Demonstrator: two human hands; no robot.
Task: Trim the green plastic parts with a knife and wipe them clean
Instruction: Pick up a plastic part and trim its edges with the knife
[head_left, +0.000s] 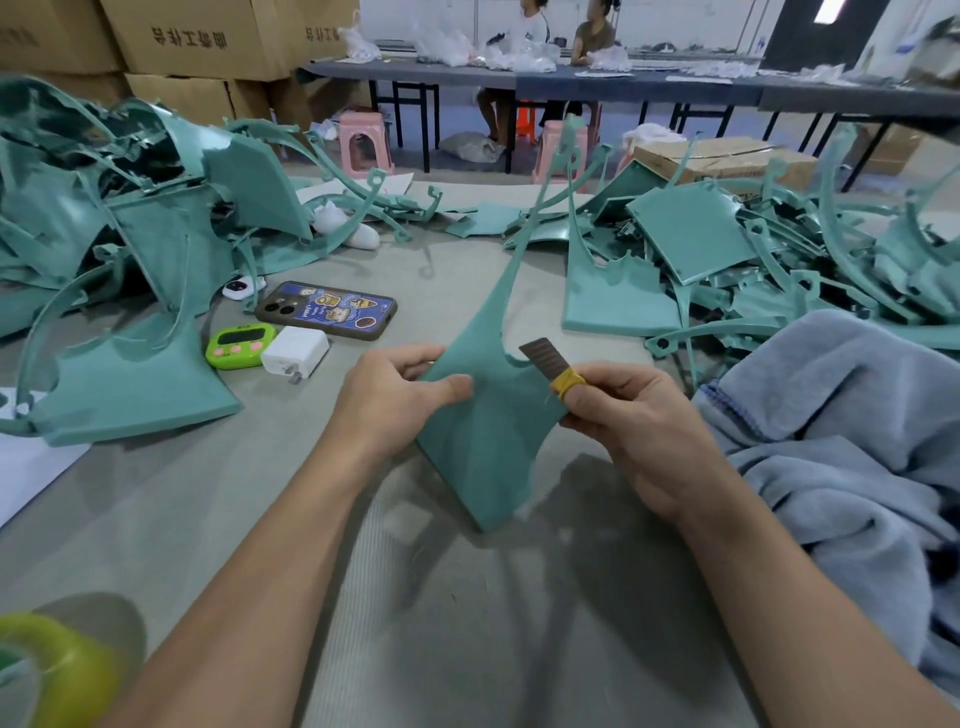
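Over worktop (467, 623) centre: left hand (395, 400) fingers pinch green part (488, 441), held tilted | right hand (639, 436) fingers grip knife (550, 361), blade at part's right notch | left: phone (326, 310), timer (240, 345), charger (295, 353) | right: blue towel (841, 415) | green part heaps (727, 249) crowd both sides

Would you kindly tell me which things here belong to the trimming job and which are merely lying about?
Job: held green part, knife, blue cloth, heaped green parts.
Lying about: phone, green timer, white charger, pink stools.
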